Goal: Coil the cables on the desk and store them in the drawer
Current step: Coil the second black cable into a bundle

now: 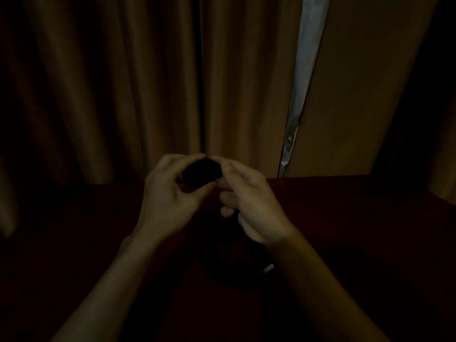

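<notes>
Nearest, at 6 o'clock on the bench (345, 218): dark slack (229, 285) in a loose loop, barely readable in the gloom, with a pale plug (267, 268) at its 3 o'clock side. Seems to run up toward the hands, though too dark to trace the strand.

Further out, at centre, held clear above the bench: a small dark coil (202, 175). Left hand (170, 201) at the coil's 8 o'clock, grip clamped on it, thumb under and fingers curled over the top. Right hand (251, 206) at 4 o'clock, grip pinched on the coil's 3 o'clock edge. Lower fingers curled, possibly round a strand; cannot tell.

Risks, as judged from here:
- Easing the left grip between wraps would likely let the turns spring open, with nothing visible binding them.
- Pulling the slack in fast could drag the plug across the bench, catch it in the loop, or whip it off the near edge.
- Winding so tight a bundle may kink the wire near the plug.
- Working in such poor light invites a missed strand and a knot in the loop.

Farthest, from 9 to 3 o'clock: brown curtain (123, 82), with a pale gap (306, 70) at 1 o'clock. No drawer in view, so hunting for it one-handed with the coil clamped looks the likeliest point of unravelling.
</notes>
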`<state>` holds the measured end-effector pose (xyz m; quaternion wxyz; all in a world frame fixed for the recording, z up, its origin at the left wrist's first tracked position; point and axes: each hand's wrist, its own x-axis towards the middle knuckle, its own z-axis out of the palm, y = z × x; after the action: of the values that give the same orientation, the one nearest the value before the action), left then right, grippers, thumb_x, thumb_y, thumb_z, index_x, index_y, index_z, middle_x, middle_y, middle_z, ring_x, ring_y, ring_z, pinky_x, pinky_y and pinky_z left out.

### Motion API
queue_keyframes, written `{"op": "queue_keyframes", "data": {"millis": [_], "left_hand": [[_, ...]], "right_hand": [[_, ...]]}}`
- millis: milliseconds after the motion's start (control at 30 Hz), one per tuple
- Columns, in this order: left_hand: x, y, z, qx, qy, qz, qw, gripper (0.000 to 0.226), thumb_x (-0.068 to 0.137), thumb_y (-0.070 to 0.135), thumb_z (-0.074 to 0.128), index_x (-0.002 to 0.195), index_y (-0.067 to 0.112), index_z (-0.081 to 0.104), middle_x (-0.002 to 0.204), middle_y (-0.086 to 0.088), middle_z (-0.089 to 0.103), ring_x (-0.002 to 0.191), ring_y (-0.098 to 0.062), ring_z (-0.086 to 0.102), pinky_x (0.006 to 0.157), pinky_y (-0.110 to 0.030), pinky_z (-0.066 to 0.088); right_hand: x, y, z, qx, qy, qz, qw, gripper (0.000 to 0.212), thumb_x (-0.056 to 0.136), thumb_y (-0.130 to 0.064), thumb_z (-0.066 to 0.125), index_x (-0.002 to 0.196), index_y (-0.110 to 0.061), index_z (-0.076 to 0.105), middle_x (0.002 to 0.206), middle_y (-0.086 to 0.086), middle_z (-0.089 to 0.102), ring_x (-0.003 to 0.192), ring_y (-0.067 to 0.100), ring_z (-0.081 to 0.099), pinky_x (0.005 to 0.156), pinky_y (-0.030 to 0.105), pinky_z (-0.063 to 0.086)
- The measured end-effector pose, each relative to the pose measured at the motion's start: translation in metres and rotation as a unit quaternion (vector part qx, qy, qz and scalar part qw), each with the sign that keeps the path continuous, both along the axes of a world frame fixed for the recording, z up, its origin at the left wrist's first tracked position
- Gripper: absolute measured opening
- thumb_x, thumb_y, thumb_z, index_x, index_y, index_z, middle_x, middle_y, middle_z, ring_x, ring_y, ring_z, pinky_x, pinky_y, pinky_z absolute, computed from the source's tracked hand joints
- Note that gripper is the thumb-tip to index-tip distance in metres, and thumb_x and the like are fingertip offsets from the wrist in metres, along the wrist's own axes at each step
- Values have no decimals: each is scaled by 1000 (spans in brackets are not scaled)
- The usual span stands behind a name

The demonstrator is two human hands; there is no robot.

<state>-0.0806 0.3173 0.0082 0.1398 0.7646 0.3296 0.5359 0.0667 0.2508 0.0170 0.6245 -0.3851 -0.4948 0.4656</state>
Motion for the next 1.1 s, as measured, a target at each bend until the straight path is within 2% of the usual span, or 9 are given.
{"op": "queue_keyframes", "data": {"millis": [100, 267, 400, 467, 567, 767, 867, 967, 1100], "left_hand": [[6, -5, 2, -37, -79, 8, 996, 52, 75, 26, 87, 124, 24, 70, 115, 10, 66, 103, 8, 62, 83, -5, 47], [15, -13, 7, -156, -211, -66, 963, 44, 77, 17, 86, 119, 17, 70, 107, 6, 74, 101, -1, 70, 83, -17, 55], [17, -15, 8, -277, -304, -189, 892, 44, 78, 31, 86, 114, 10, 73, 114, -13, 74, 113, -27, 69, 96, -39, 55], [21, -22, 11, -313, -310, -239, 865, 41, 82, 30, 77, 111, 2, 73, 111, -16, 75, 107, -28, 72, 87, -33, 59], [24, -29, 18, -353, -289, -262, 851, 29, 82, 35, 68, 95, 12, 80, 92, -6, 78, 78, -12, 73, 65, -17, 55], [24, -33, 22, -399, -240, -254, 848, 48, 82, 54, 62, 93, 12, 81, 82, -7, 73, 63, -13, 64, 55, -18, 51], [23, -31, 20, -324, -198, -196, 904, 55, 84, 56, 60, 108, 9, 74, 91, -5, 76, 77, -19, 72, 63, -23, 56], [9, -22, 15, -93, -69, -105, 988, 56, 88, 46, 75, 137, 25, 57, 119, 10, 68, 109, -2, 66, 84, -16, 54], [6, -10, 4, 166, 106, -63, 978, 64, 86, 33, 80, 140, 9, 55, 124, 1, 64, 108, 1, 59, 91, -6, 43]], "right_hand": [[-3, 1, -1, 0, 79, -1, 997, 29, 108, -28, 47, 119, -9, 67, 69, -7, 49, 48, 1, 31, 43, 16, 25], [-3, 3, -6, -3, 68, -46, 997, 27, 99, -31, 63, 81, -10, 60, 66, -5, 49, 45, 2, 32, 41, 17, 23], [2, 4, -7, 4, 57, -12, 998, 24, 91, -40, 71, 93, -17, 62, 70, -9, 52, 45, 2, 32, 42, 17, 22], [6, 5, -7, 36, 59, 30, 997, 36, 86, -45, 73, 108, -18, 64, 78, -3, 52, 45, 1, 30, 41, 18, 21], [15, 4, -6, 64, 37, 63, 995, 44, 95, -37, 62, 130, -10, 62, 83, 14, 52, 41, 0, 28, 40, 18, 17], [18, -3, -1, 105, -11, -11, 994, 16, 94, -28, 64, 92, -12, 64, 51, -9, 48, 37, 0, 30, 38, 15, 25], [15, -6, 3, 101, -19, -41, 994, 13, 97, -23, 59, 92, -11, 62, 50, -15, 54, 35, -2, 35, 38, 12, 28], [12, -7, 7, 90, -13, -48, 995, 16, 98, -23, 60, 98, -7, 62, 50, -16, 51, 36, -2, 38, 37, 12, 28], [9, -11, 10, 80, 5, -28, 996, 11, 103, -10, 53, 98, -2, 59, 49, -16, 58, 40, -5, 54, 41, 6, 38]]}}
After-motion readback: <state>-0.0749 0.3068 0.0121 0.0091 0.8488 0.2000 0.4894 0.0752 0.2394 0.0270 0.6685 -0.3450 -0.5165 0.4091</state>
